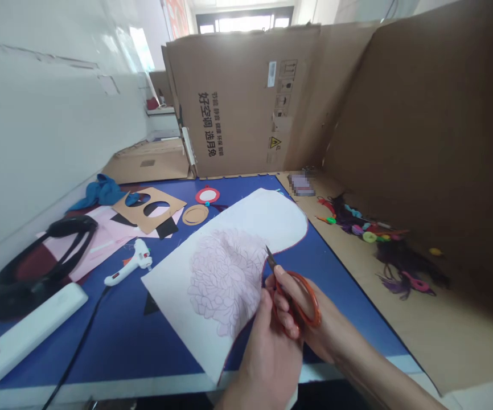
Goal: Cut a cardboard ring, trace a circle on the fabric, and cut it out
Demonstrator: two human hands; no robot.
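Note:
A white sheet of cloth or paper (272,213) with a pale purple flower pattern (223,279) and a thin red line along its right edge lies across the blue table. My left hand (270,356) pinches that edge near the flower, thumb on top. In my right hand (306,299) is a pair of scissors with orange-red handles (316,313). Their dark blades point up and left over the sheet's curved edge, just above my left thumb. The blades look nearly closed. Some fingers of both hands overlap, so part of the grip is hidden.
At left are a white glue gun (131,265) with a black cord, a long white device (28,336), a black strap (75,228), blue cloth (101,191) and a cardboard piece with holes (172,203). Beads and tassels (357,225) lie right. Cardboard walls (238,68) enclose the back and right.

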